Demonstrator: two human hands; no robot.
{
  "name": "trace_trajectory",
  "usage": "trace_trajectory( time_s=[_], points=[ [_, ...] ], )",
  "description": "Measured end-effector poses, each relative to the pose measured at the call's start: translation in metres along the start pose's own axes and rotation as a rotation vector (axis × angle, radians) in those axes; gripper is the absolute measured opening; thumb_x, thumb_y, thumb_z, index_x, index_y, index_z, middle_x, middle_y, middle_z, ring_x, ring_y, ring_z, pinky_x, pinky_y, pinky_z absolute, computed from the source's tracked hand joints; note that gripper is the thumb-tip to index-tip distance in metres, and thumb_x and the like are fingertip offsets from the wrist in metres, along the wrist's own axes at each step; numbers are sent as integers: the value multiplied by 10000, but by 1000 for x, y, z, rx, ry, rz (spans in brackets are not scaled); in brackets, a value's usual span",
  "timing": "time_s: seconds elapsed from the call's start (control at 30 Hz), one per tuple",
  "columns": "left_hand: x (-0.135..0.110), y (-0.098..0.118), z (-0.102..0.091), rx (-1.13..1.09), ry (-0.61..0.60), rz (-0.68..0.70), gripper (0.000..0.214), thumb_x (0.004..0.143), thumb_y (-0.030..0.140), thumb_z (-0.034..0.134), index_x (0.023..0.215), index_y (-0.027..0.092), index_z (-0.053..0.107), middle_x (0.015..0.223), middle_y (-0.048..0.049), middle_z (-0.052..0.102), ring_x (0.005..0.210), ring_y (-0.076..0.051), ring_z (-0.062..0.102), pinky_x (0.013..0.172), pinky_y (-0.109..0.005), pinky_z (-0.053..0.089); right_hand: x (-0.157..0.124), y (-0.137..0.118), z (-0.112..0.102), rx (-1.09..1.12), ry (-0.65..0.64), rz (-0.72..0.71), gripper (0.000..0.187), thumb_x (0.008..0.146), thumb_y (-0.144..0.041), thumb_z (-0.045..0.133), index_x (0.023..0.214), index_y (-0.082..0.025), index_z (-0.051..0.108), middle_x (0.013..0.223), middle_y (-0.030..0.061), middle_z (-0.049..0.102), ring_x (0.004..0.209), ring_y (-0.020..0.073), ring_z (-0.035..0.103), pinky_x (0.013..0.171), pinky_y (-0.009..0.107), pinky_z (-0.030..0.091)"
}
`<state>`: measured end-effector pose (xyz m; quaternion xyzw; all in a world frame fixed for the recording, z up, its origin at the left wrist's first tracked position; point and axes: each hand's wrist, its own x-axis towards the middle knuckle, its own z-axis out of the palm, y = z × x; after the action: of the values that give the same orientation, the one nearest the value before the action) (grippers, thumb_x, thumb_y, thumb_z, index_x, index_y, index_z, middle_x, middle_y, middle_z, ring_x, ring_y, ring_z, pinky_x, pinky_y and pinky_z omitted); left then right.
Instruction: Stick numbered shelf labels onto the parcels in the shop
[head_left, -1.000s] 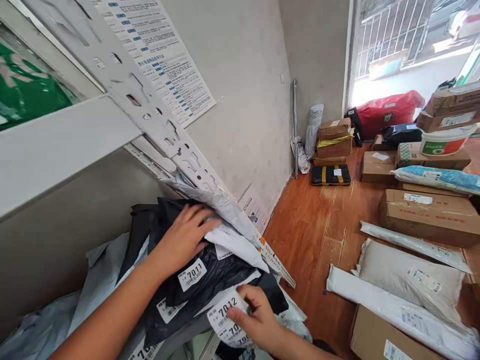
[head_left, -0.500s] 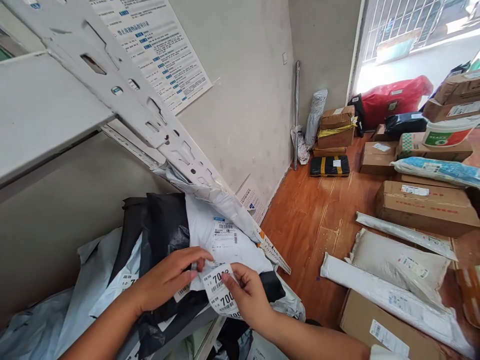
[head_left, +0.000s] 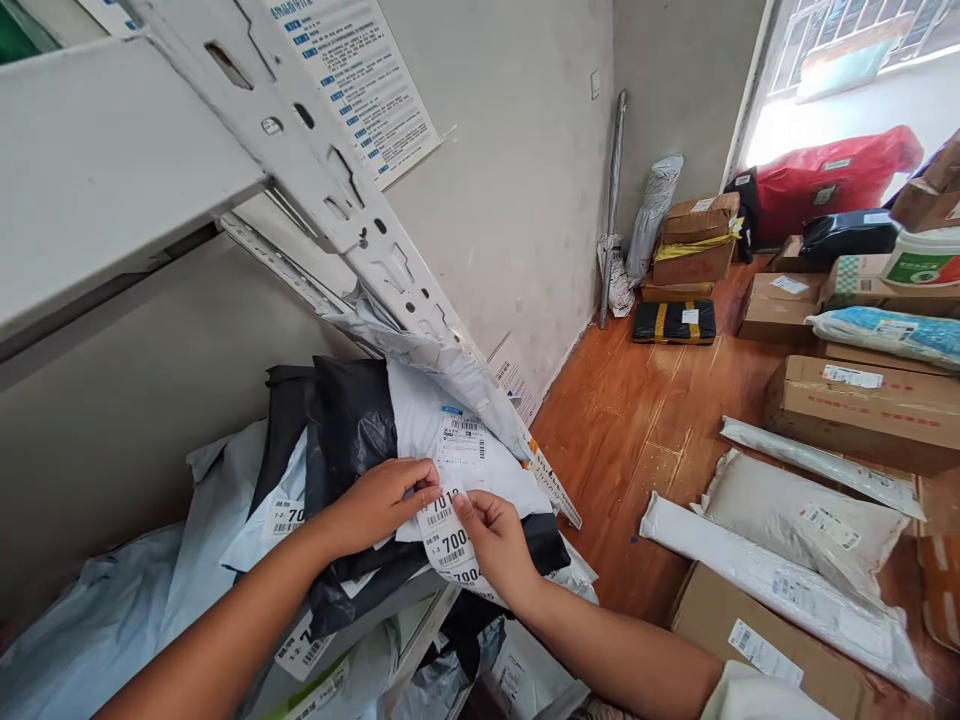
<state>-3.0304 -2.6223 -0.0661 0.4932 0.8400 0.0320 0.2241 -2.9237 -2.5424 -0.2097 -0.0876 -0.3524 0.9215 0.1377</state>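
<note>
A strip of white number labels (head_left: 451, 545), printed with barcodes and large digits such as 700, hangs between my two hands. My right hand (head_left: 496, 548) pinches its right side with thumb and fingers. At the strip's upper left corner, my left hand (head_left: 390, 505) has thumb and forefinger closed on the edge. Just behind the strip lies a white mailer bag (head_left: 420, 410) with a printed shipping label (head_left: 463, 440). A black mailer bag (head_left: 351, 415) stands to its left, partly under my left hand.
A white perforated shelf post (head_left: 375, 220) slants past my hands, joined to a white shelf board (head_left: 112, 180) at upper left. Grey mailer bags (head_left: 217, 510) crowd the lower left. Cardboard boxes (head_left: 862, 405) and long white packages (head_left: 780, 590) lie on the wooden floor (head_left: 622, 440).
My left hand's fingers, apart before, have closed on the label strip's upper left corner. The right hand keeps its pinch. The view has shifted, so the surroundings sit a little further right.
</note>
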Motion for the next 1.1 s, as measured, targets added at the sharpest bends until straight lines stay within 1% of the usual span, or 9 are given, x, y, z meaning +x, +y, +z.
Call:
trace_trajectory(
  time_s=[0.2, 0.4, 0.57, 0.67, 0.77, 0.87, 0.93, 1.03, 1.1],
  points=[
    [-3, 7, 4, 163, 51, -44, 253, 994, 395, 374, 851, 207, 466, 817, 4, 565, 809, -189, 545, 722, -294, 383, -4, -6, 0, 76, -31, 32, 374, 687, -523, 760, 773, -176, 650, 596, -25, 579, 513, 101, 457, 534, 233, 380],
    [0, 9, 19, 490, 123, -64, 199, 993, 270, 393, 918, 157, 539, 920, -71, 609, 795, -225, 601, 718, -347, 443, -9, 2, 1, -92, 61, 26, 520, 739, -618, 677, 576, -188, 434, 500, -62, 408, 462, 59, 291, 445, 210, 241],
    [-5, 9, 23, 629, 151, -106, 219, 966, 228, 438, 1001, 98, 612, 990, -137, 637, 876, -276, 640, 755, -387, 495, -46, 4, -32, -463, -179, 106, 557, 704, -606, 710, 504, -179, 413, 479, -55, 358, 467, 58, 275, 447, 221, 209],
    [-11, 21, 21, 595, 255, -264, 322, 920, 313, 549, 1129, 77, 611, 1035, -180, 653, 889, -296, 650, 764, -399, 508, -44, -11, -66, -620, -38, -86, 498, 738, -564, 701, 551, -177, 451, 557, -40, 378, 529, 83, 322, 480, 225, 267],
    [-8, 31, 17, 590, 431, -316, 684, 812, 408, 693, 1384, 114, 460, 1247, -227, 599, 1119, -366, 578, 921, -504, 461, -22, -28, -85, -689, 20, -341, 385, 831, -486, 638, 650, -182, 486, 728, 0, 482, 671, 124, 429, 605, 235, 384],
    [2, 28, 4, 492, 232, -135, 728, 814, 508, 660, 1441, 226, 419, 1507, -143, 411, 1403, -351, 313, 1115, -571, 271, -8, -28, -87, -731, -67, -365, 353, 854, -465, 617, 674, -185, 496, 768, 9, 515, 700, 134, 457, 639, 239, 412],
    [-1, 25, -10, 385, 130, -278, 706, 848, 554, 593, 1442, 213, 424, 1575, -137, 280, 1448, -368, 204, 1131, -624, 202, -11, -22, -90, -729, -64, -330, 356, 837, -477, 634, 675, -181, 520, 732, 4, 518, 661, 130, 453, 599, 232, 407],
    [-35, 37, -19, 386, 452, -530, 594, 929, 385, 517, 1359, -22, 477, 1511, -316, 292, 1432, -454, 172, 1116, -698, 83, -29, -20, -102, -712, 13, -293, 351, 798, -476, 681, 670, -168, 573, 678, 1, 537, 606, 122, 457, 545, 223, 400],
    [-71, 58, -5, 292, 703, -351, 464, 952, 313, 476, 1294, 7, 544, 1463, -281, 398, 1403, -393, 296, 1151, -591, 199, -41, -25, -111, -673, 84, -271, 348, 764, -474, 718, 663, -161, 606, 658, 10, 576, 579, 121, 481, 528, 224, 419]
  ],
)
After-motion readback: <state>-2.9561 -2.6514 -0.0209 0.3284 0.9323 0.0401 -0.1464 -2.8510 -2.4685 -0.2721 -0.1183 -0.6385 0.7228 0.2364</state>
